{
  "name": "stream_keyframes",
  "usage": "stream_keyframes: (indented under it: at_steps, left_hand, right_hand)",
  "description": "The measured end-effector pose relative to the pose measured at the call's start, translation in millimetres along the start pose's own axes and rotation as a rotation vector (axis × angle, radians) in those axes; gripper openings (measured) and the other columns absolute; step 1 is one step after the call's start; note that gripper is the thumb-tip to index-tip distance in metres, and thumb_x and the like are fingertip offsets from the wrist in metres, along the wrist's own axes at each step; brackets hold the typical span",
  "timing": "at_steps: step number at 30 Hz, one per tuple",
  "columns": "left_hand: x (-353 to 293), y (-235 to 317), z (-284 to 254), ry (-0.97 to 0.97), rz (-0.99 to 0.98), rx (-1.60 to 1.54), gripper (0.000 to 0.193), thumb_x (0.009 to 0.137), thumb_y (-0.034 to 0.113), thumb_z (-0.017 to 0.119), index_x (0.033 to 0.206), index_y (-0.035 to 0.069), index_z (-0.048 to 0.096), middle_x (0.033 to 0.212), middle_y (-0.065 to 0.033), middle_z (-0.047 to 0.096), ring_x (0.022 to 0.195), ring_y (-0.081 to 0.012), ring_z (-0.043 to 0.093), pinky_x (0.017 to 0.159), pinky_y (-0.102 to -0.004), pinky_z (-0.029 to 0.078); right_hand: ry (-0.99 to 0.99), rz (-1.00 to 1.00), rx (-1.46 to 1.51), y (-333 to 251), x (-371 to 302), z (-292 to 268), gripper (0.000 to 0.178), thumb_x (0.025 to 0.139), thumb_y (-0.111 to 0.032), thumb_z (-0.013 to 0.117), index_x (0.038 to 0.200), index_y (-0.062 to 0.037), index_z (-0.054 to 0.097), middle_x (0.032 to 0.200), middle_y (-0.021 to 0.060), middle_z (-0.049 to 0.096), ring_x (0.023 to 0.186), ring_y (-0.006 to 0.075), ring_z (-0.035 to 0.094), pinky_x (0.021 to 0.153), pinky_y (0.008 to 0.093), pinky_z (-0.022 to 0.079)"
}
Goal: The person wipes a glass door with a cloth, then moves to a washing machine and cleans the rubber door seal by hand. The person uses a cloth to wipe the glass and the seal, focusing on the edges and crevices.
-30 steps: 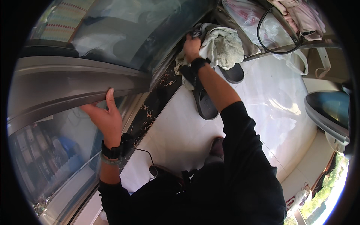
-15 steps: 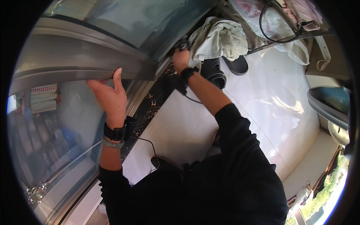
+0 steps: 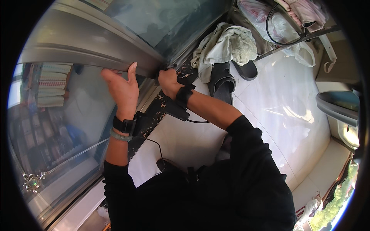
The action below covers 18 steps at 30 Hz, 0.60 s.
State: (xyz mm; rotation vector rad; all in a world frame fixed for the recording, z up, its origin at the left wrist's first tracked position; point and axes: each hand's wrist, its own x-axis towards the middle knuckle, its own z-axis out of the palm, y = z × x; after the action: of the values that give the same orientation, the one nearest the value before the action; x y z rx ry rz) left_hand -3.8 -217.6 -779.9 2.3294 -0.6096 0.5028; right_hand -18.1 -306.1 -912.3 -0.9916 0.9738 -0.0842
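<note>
Sliding step: left hand [image 3: 122,89] flat on metal door frame [image 3: 96,57], right hand [image 3: 168,81] grip closed on its edge; next needs a steady push

Both my hands on the metal frame of a sliding glass door.

My left hand [image 3: 122,86] presses flat against the grey metal rail [image 3: 88,57], thumb up along its edge; my right hand [image 3: 168,81] is closed in a fist-like grip at the rail's lower end, just beside the left. Each wrist wears a black band, the left also a green bangle [image 3: 119,135]. A pale towel [image 3: 225,46] lies heaped on the white tiled floor [image 3: 281,107], touching a black slipper [image 3: 221,82]. Behind the glass I see blurred shelves.
</note>
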Motion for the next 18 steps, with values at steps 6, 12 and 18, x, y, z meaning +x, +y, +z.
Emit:
stream_keyframes:
  at_steps: [6, 12, 18]
  left_hand:
    - [0.6, -1.1, -9.5, -0.04, 0.033, -0.007, 0.052, 0.089, 0.03, 0.071, 0.115, -0.004, 0.041, 0.105, -0.0197, 0.055, 0.096, -0.0315, 0.059, 0.081, -0.0392, 0.048]
    - [0.1, 7.6, -24.3, -0.091, -0.066, -0.189, 0.034, 0.1, 0.02, 0.053, 0.123, -0.002, 0.044, 0.109, -0.0172, 0.061, 0.092, -0.0302, 0.065, 0.081, -0.0394, 0.05]
    - [0.3, 3.8, -29.6, -0.125, -0.094, -0.211, 0.031, 0.101, 0.017, 0.051, 0.125, -0.001, 0.044, 0.108, -0.0183, 0.062, 0.091, -0.0318, 0.065, 0.08, -0.0399, 0.05]
  right_hand:
    - [-0.336, -0.27, 0.047, -57.4, -72.9, -11.9, 0.021, 0.088, -0.013, 0.061, 0.102, 0.0035, 0.063, 0.101, 0.0224, 0.065, 0.091, 0.0403, 0.062, 0.076, 0.0425, 0.048]
    - [-0.103, -0.879, 0.043, -70.3, -87.8, -19.7, 0.028, 0.087, -0.011, 0.069, 0.11, 0.0006, 0.057, 0.1, 0.0135, 0.063, 0.091, 0.0238, 0.061, 0.082, 0.0339, 0.048]
    - [-0.081, -1.446, -0.15, -125.6, -98.5, 5.5, 0.036, 0.079, -0.004, 0.072, 0.11, -0.0009, 0.055, 0.107, 0.0156, 0.051, 0.102, 0.0334, 0.052, 0.087, 0.0357, 0.045]
